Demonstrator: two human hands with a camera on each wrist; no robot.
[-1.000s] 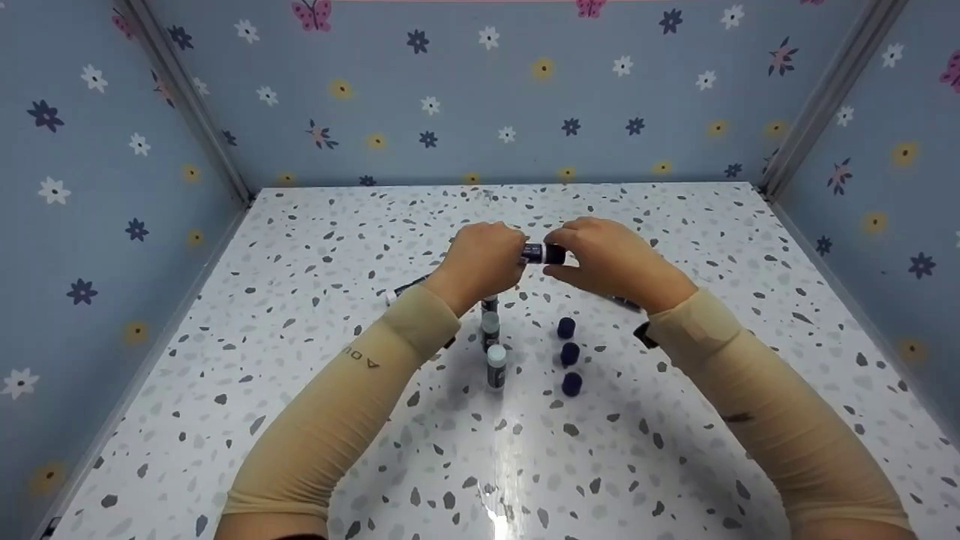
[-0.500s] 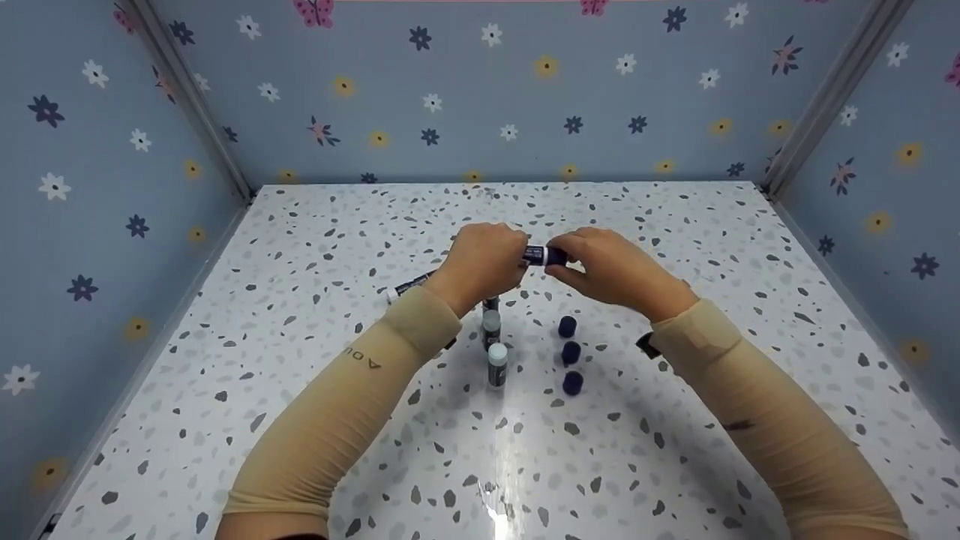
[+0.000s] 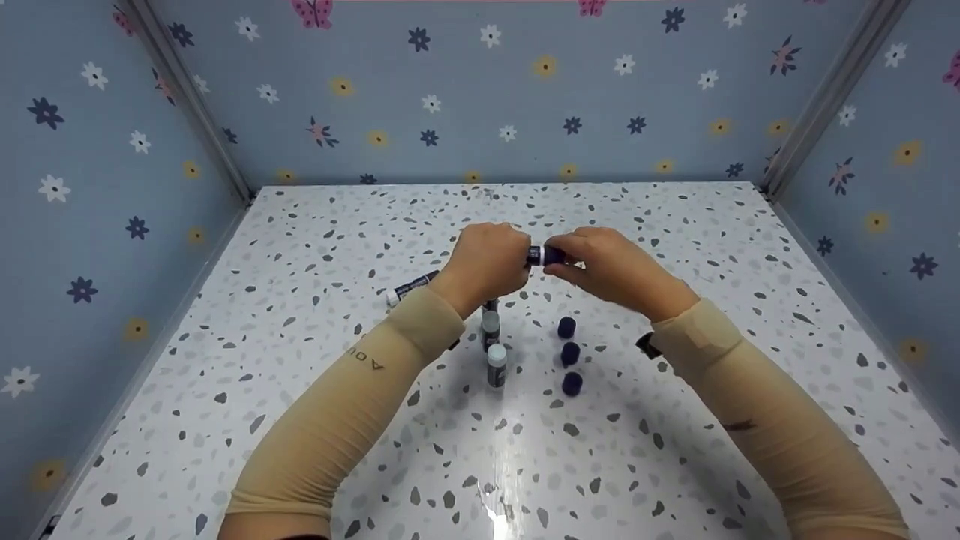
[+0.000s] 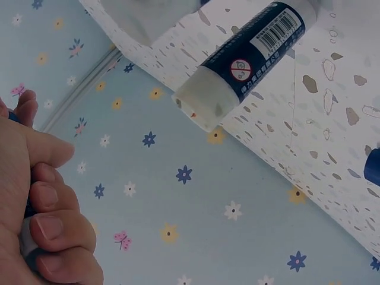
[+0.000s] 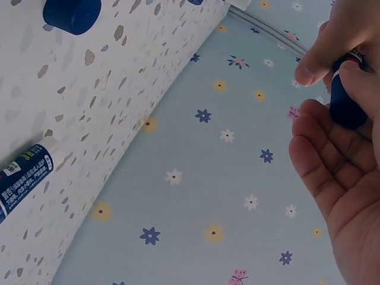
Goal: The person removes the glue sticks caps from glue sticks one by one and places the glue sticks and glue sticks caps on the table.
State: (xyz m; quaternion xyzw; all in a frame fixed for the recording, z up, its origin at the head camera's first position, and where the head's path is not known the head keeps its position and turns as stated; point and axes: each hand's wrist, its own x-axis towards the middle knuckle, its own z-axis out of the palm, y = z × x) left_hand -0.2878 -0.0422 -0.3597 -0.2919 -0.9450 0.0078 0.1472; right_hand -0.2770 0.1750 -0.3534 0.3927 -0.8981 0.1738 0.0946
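Observation:
In the head view my left hand (image 3: 491,259) grips a dark-blue glue stick (image 3: 534,256), held level above the table, its body mostly hidden in the fist. My right hand (image 3: 611,266) pinches the dark-blue cap (image 3: 554,255) at its right end, below a white collar. The right wrist view shows the thumb pressed on this cap (image 5: 347,107), with other fingers (image 5: 314,160) spread loosely beneath it. Curled left fingers (image 4: 62,237) appear at the edge of the left wrist view. Under the hands stand uncapped glue sticks (image 3: 496,366) in a column, the farthest partly hidden.
Three loose blue caps (image 3: 570,353) form a column right of the standing sticks. One glue stick (image 3: 411,286) lies by my left forearm; another lying glue stick (image 5: 27,175) shows in the right wrist view. Flower-patterned walls (image 3: 480,97) enclose the speckled table (image 3: 337,225).
My right hand has dropped slightly and its thumb has come up against the cap. My left hand has shifted a little right, covering more of the glue stick's label.

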